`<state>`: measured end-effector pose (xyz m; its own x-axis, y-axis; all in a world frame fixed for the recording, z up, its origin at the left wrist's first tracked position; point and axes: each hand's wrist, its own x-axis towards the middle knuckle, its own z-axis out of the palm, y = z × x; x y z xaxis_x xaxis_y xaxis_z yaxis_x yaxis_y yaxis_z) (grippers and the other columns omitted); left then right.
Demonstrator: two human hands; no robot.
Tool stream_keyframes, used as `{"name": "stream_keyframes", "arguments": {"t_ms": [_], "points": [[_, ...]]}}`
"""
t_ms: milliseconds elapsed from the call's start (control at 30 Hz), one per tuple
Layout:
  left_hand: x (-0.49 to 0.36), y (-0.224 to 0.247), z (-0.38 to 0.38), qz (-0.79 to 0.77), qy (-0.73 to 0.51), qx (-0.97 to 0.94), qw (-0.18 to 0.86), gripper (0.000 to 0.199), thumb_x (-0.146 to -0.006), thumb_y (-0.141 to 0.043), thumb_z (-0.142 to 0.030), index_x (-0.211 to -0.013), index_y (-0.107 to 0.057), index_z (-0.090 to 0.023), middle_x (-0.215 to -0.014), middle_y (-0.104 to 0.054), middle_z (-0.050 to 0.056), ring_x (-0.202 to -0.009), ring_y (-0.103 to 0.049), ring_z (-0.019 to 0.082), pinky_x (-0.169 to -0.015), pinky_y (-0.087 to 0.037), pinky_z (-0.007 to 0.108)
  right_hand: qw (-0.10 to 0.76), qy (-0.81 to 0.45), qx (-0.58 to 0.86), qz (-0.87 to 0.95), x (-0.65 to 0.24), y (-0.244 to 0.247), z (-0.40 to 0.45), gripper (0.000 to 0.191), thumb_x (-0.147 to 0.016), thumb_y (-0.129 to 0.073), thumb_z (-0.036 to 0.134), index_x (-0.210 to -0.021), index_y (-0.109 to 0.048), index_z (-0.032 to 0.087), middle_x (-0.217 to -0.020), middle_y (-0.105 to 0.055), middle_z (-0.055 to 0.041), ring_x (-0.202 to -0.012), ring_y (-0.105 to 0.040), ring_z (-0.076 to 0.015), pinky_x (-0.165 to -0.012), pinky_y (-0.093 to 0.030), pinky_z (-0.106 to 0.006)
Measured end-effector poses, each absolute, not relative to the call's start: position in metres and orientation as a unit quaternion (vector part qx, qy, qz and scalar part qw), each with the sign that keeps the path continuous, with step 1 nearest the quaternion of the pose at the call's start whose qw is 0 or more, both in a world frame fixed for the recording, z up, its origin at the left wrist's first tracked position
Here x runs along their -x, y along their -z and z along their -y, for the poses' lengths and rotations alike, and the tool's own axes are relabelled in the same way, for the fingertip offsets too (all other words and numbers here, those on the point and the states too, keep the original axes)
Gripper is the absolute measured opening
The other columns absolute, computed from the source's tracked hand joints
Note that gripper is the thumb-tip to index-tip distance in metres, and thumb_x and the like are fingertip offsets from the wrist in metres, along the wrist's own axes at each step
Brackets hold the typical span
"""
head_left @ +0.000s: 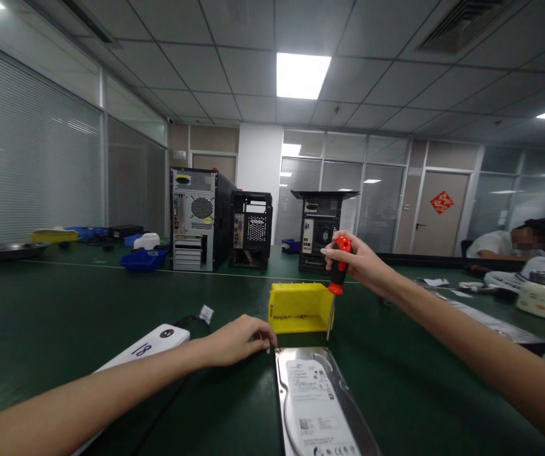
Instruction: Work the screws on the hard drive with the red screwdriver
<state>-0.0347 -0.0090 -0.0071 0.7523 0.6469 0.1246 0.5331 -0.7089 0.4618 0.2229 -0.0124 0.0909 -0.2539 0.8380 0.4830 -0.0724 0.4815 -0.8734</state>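
Note:
A hard drive (317, 405) lies label up on the green table in front of me, its metal rim bare around a white label. At its far left corner is my left hand (241, 340), with thumb and fingers curled in close together. Whatever they pinch, if anything, is too small to make out. My right hand (355, 256) is closed round the handle of a red and black screwdriver (336, 278). Its shaft points down past the drive's far end, in front of the right side of a yellow bin (298, 308) that rests on its side.
A white power strip (151, 345) marked 18 lies beneath my left forearm. Computer cases (191, 221) stand across the back, near a blue tray (142, 259). At the right are a metal panel (495, 323), a cream pot (541, 296) and a person (491, 244) leaning on the table.

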Motion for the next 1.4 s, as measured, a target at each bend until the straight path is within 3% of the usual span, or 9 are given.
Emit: {"name": "stream_keyframes", "arguments": {"t_ms": [200,400,600,767,967,1100,1200,1400], "points": [[0.035,0.008,0.008,-0.327,-0.143,-0.912,0.202,0.020,-0.084,-0.047,-0.027,-0.097,-0.062,-0.021,-0.097,-0.062,0.001,-0.089,-0.056,0.015,-0.078,-0.041,0.024,0.531,-0.506,0.213,0.646,-0.219,-0.090,0.010,0.018,-0.079,-0.052,0.027,-0.096,-0.053,0.021,-0.080,-0.056,0.0003,-0.069,-0.056,-0.0114,-0.067,-0.048,-0.029],[0.035,0.005,0.011,-0.327,-0.138,-0.911,0.210,0.020,-0.084,-0.047,-0.026,-0.097,-0.062,-0.021,-0.098,-0.061,0.002,-0.090,-0.056,0.015,-0.077,-0.042,0.025,0.560,-0.458,0.243,0.647,-0.226,-0.084,0.009,0.018,-0.075,-0.059,0.029,-0.089,-0.053,0.020,-0.081,-0.057,-0.0005,-0.070,-0.057,-0.0124,-0.072,-0.049,-0.032],[0.032,0.000,0.016,-0.342,-0.132,-0.908,0.202,0.021,-0.083,-0.047,-0.024,-0.098,-0.062,-0.021,-0.098,-0.061,0.002,-0.089,-0.055,0.015,-0.079,-0.042,0.026,0.557,-0.454,0.251,0.648,-0.225,-0.081,0.010,0.017,-0.076,-0.057,0.035,-0.083,-0.047,0.022,-0.065,-0.052,0.0038,-0.058,-0.051,-0.0104,-0.062,-0.048,-0.028],[0.033,0.002,0.014,-0.343,-0.134,-0.909,0.198,0.021,-0.083,-0.047,-0.024,-0.097,-0.062,-0.021,-0.097,-0.062,0.002,-0.087,-0.056,0.015,-0.078,-0.042,0.026,0.545,-0.503,0.227,0.631,-0.223,-0.083,0.012,0.022,-0.079,-0.047,0.036,-0.096,-0.051,0.023,-0.079,-0.054,-0.0002,-0.067,-0.054,-0.0132,-0.068,-0.048,-0.035],[0.035,0.006,0.010,-0.330,-0.136,-0.913,0.197,0.021,-0.083,-0.047,-0.023,-0.098,-0.061,-0.021,-0.098,-0.062,0.001,-0.089,-0.056,0.015,-0.079,-0.042,0.025,0.576,-0.454,0.249,0.632,-0.224,-0.078,0.008,0.018,-0.076,-0.058,0.032,-0.087,-0.053,0.020,-0.083,-0.055,-0.0005,-0.073,-0.057,-0.0125,-0.075,-0.049,-0.033],[0.035,0.007,0.010,-0.323,-0.138,-0.917,0.187,0.020,-0.084,-0.046,-0.023,-0.097,-0.062,-0.020,-0.095,-0.063,0.002,-0.087,-0.056,0.014,-0.078,-0.041,0.025,0.569,-0.441,0.263,0.643,-0.219,-0.076,0.007,0.022,-0.075,-0.058,0.039,-0.079,-0.048,0.020,-0.067,-0.053,0.0026,-0.058,-0.052,-0.0104,-0.065,-0.050,-0.030],[0.034,0.008,0.010,-0.319,-0.140,-0.918,0.187,0.020,-0.084,-0.047,-0.023,-0.097,-0.062,-0.020,-0.094,-0.063,0.002,-0.086,-0.057,0.014,-0.078,-0.041,0.024,0.562,-0.464,0.239,0.641,-0.215,-0.076,0.009,0.024,-0.079,-0.049,0.046,-0.084,-0.048,0.022,-0.061,-0.049,0.0041,-0.051,-0.048,-0.0102,-0.058,-0.048,-0.029],[0.035,0.010,0.008,-0.326,-0.142,-0.917,0.182,0.020,-0.084,-0.047,-0.025,-0.096,-0.062,-0.021,-0.094,-0.062,0.001,-0.086,-0.057,0.015,-0.077,-0.041,0.024,0.546,-0.490,0.226,0.640,-0.218,-0.076,0.009,0.030,-0.082,-0.041,0.046,-0.100,-0.052,0.026,-0.076,-0.055,0.0008,-0.060,-0.053,-0.0129,-0.063,-0.048,-0.033]]}}
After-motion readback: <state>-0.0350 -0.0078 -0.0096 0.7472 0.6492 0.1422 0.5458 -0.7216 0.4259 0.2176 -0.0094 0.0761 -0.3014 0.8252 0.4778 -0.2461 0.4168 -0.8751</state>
